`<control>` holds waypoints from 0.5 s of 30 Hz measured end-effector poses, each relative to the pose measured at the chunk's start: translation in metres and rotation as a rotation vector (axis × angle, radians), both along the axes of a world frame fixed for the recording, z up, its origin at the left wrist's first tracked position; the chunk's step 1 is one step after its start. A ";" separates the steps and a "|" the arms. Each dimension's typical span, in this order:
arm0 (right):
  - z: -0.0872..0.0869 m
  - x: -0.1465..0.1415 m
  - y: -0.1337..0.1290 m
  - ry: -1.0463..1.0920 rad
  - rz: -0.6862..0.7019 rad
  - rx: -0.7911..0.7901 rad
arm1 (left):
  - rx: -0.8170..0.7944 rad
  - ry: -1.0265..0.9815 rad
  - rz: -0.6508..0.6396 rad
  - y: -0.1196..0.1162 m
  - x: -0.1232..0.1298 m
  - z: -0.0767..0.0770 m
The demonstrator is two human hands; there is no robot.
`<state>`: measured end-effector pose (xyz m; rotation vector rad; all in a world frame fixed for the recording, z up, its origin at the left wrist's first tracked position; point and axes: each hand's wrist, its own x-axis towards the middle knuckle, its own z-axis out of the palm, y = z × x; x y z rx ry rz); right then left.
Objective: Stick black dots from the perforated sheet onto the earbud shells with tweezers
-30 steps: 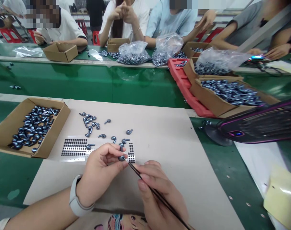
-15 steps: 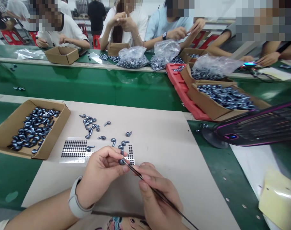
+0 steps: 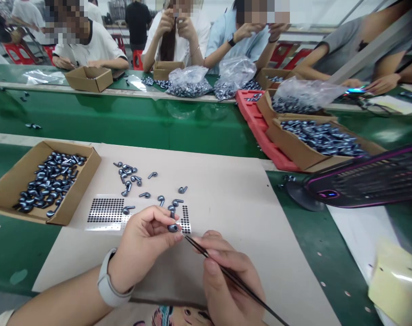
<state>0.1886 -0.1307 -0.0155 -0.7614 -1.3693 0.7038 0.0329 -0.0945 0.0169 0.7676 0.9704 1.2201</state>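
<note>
My left hand (image 3: pixel 148 240) pinches a dark blue earbud (image 3: pixel 172 227) between thumb and fingers, over the lower edge of a clear sheet of black dots (image 3: pixel 106 211). In my right hand (image 3: pixel 231 276) is a pair of dark tweezers (image 3: pixel 238 281), slanting up to the left. Their tips are a small distance to the right of the earbud, apart from it. Several loose earbuds (image 3: pixel 127 171) lie on the beige board (image 3: pixel 239 194) beyond my hands, one of them on the dotted sheet.
An open cardboard box (image 3: pixel 85 185) of earbuds stands at left. A black fan-like device (image 3: pixel 358 181) juts in from the right, near a yellow pad (image 3: pixel 395 280). Across the green bench, people sit behind bags, a red tray (image 3: pixel 260 131) and boxes of earbuds.
My right hand has drawn back slightly to the lower right, and the tweezer tips have come away from the earbud. My left hand has barely moved.
</note>
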 end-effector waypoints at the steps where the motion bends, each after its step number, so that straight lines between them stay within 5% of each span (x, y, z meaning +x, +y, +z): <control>1: 0.002 0.000 0.000 -0.011 -0.005 0.007 | -0.002 0.004 -0.001 0.000 0.000 0.000; 15: 0.012 0.001 0.003 -0.192 -0.038 0.027 | 0.009 0.088 0.008 -0.001 -0.002 -0.001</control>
